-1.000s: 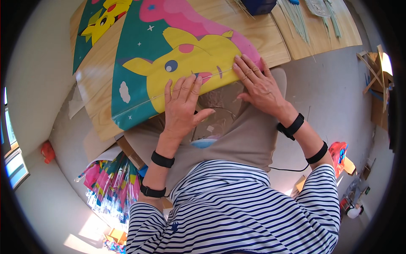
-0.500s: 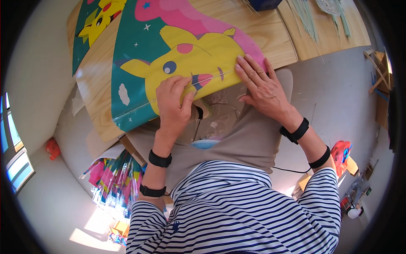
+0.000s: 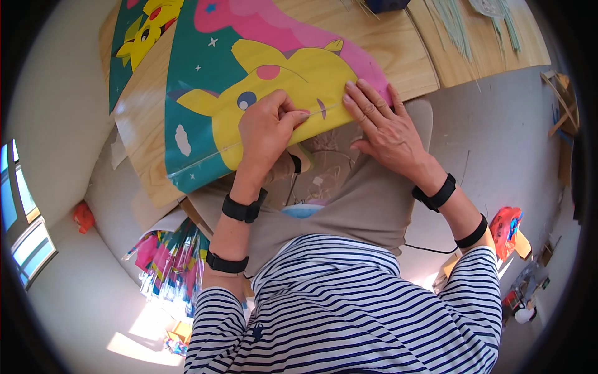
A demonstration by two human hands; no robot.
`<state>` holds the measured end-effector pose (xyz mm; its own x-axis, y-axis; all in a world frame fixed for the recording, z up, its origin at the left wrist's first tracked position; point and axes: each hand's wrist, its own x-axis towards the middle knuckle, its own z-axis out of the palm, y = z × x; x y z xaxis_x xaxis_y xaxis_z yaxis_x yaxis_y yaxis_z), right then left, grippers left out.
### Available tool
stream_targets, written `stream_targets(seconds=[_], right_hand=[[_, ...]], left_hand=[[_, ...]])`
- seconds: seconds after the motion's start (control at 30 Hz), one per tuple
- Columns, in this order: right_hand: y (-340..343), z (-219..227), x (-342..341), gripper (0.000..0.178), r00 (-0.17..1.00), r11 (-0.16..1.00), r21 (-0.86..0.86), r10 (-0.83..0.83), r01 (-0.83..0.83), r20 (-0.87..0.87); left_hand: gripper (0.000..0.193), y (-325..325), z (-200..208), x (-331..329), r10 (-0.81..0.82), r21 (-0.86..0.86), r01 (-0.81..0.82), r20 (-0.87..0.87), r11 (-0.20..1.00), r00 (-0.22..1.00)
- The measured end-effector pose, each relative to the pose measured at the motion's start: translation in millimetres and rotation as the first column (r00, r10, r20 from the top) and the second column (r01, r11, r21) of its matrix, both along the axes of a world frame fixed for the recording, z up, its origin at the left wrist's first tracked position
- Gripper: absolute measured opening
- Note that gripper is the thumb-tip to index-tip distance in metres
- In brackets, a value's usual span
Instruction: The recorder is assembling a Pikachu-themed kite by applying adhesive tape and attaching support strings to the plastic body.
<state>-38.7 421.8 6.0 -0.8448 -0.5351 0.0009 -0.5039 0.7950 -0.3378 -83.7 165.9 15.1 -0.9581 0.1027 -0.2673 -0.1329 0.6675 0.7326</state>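
Observation:
A large printed sheet, shaped like a kite sail, hangs a little over the table's near edge. It shows a yellow cartoon animal on green and pink. Along its near side runs a thin pale rod. My left hand is closed over the sheet, thumb and forefinger pinched on the rod beside the printed mouth, which it covers. My right hand lies flat on the sheet's right corner, fingers stretched out and holding nothing.
On the wooden table, a second printed sheet lies at far left. Thin pale green sticks and a dark blue box are at the far right. Below left stands a bundle of colourful printed sheets. A red bag is at right.
My left hand has slid right and slightly away along the rod, its fingers curling from loosely extended into a pinch. My right hand has stayed in place on the sheet.

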Motion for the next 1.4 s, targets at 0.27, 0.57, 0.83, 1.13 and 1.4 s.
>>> stream_targets(seconds=[0.27, 0.57, 0.83, 1.13, 1.4], right_hand=[[1, 0, 1, 0.095, 1.000, 1.000, -0.022, -0.005, 0.005, -0.007], [-2, -3, 4, 0.094, 0.999, 1.000, -0.002, -0.007, 0.007, -0.036], [-3, -5, 8, 0.095, 0.993, 0.998, 0.039, -0.038, 0.043, -0.112], [0, 5, 14, 0.087, 0.940, 0.947, 0.161, -0.233, 0.277, -0.249], [-56, 14, 16, 0.083, 0.983, 0.998, -0.001, -0.057, 0.058, -0.175]], left_hand=[[0.018, -10, -4, 1, 0.051, 0.041, -0.049, -0.047, 0.998, 0.998], [0.017, -29, 2, 39, -0.129, -0.174, 0.062, -0.404, 0.983, 0.905], [0.042, -62, -13, 92, -0.289, -0.419, 0.048, -0.534, 0.907, 0.795], [0.050, -61, -7, 98, -0.258, -0.387, 0.032, -0.547, 0.921, 0.796], [0.056, -72, -1, 107, -0.243, -0.422, -0.013, -0.547, 0.907, 0.801]])
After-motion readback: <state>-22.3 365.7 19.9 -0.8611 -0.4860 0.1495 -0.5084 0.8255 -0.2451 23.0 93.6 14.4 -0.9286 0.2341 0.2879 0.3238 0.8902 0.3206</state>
